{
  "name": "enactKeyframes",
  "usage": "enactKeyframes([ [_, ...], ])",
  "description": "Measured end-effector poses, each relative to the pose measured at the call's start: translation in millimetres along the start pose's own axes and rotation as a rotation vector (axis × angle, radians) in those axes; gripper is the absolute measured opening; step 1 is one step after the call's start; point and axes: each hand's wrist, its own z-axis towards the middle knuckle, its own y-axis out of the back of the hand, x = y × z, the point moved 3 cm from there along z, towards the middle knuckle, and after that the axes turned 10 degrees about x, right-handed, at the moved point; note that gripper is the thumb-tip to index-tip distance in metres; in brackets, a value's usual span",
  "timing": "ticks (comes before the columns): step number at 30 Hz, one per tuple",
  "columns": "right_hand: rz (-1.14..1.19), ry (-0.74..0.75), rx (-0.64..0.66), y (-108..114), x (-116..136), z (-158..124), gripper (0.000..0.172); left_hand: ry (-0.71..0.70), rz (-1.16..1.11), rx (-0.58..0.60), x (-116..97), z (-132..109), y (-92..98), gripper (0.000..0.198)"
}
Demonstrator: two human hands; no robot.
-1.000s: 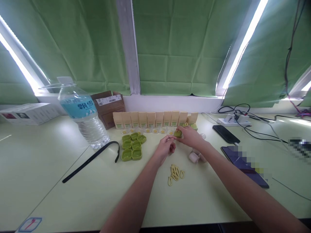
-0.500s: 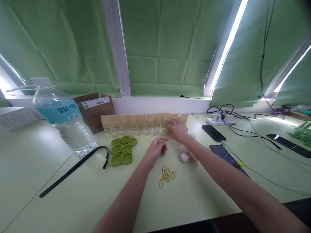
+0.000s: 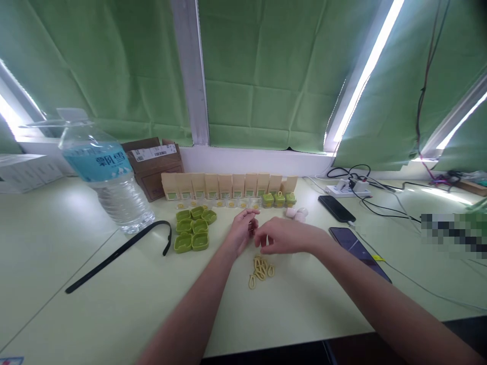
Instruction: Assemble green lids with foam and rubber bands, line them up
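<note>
The loops [image 3: 260,267] lie on the table [image 3: 304,309] just on the person's side of the right hand [image 3: 279,236], the nearer of the 2, which bends down with thumb and finger apart, while the left hand [image 3: 242,230] curls, its grip hard to tell

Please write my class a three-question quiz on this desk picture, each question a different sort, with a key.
1. Choose one: which of these lies closest to the right hand?
A) the yellow loops
B) the water bottle
C) the black strap

2. True or false: the open green cups stand to the left of the left hand.

3. Fill in: in front of the tan packets stand three green boxes side by side; the ____ one has a loop standing on top.

Key: 1. A; 2. true; 3. middle.
</note>
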Motion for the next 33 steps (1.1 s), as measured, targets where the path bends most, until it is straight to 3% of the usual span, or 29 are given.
enactKeyframes([
  [5,-0.041,-0.019,0.055,-35.1,-1.4,19.3,0.018,0.010,0.017,-0.028,-0.8,-1.9,-0.2,0.022],
  [11,0.163,0.033,0.074,-24.3,-3.1,25.3,0.012,-0.009,0.030,-0.036,-2.1,-1.5,0.7,0.024],
  [13,0.319,0.060,-0.068,-18.8,-10.0,20.9,0.009,-0.027,-0.002,-0.030,-2.8,-2.0,-0.3,0.025],
  [17,0.459,-0.066,-0.590,-20.6,-38.4,7.8,0.017,-0.011,0.009,-0.009,-1.2,-3.0,-3.8,0.024],
  [20,0.369,-0.116,-0.699,-28.6,-50.3,3.9,0.016,-0.021,0.125,0.056,0.3,-3.6,-8.3,0.027],
  [26,0.401,-0.085,-0.747,-29.5,-54.7,3.8,0.012,-0.092,0.303,0.063,-2.3,-5.8,-10.3,0.032],
  [33,0.402,-0.031,-0.657,-33.5,-52.9,7.3,0.015,-0.152,0.525,0.010,-8.1,-11.0,-7.3,0.022],
])
